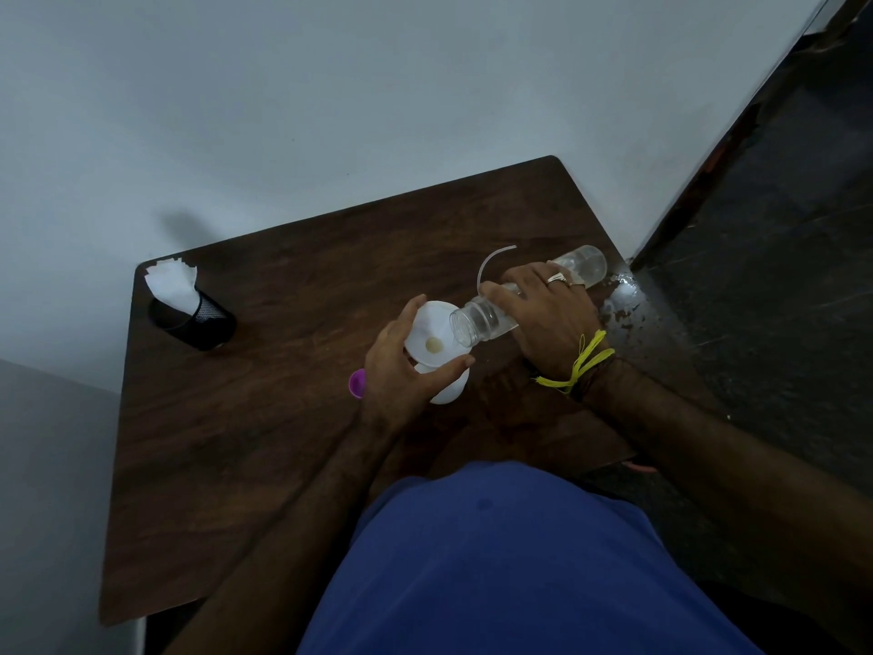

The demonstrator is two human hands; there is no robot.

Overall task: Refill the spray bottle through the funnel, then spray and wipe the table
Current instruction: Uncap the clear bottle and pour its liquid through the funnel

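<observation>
Head view: the right hand [548, 319] has its grip wrapped around a clear bottle [482, 319], tipped with its mouth over the white funnel [432, 333]. The left hand [401, 371] cups the funnel and the white spray bottle [449, 392] beneath it, on the table [283, 371]. Both look light, smooth plastic, likely slippery if wet; holding mid-body seems safest.
</observation>
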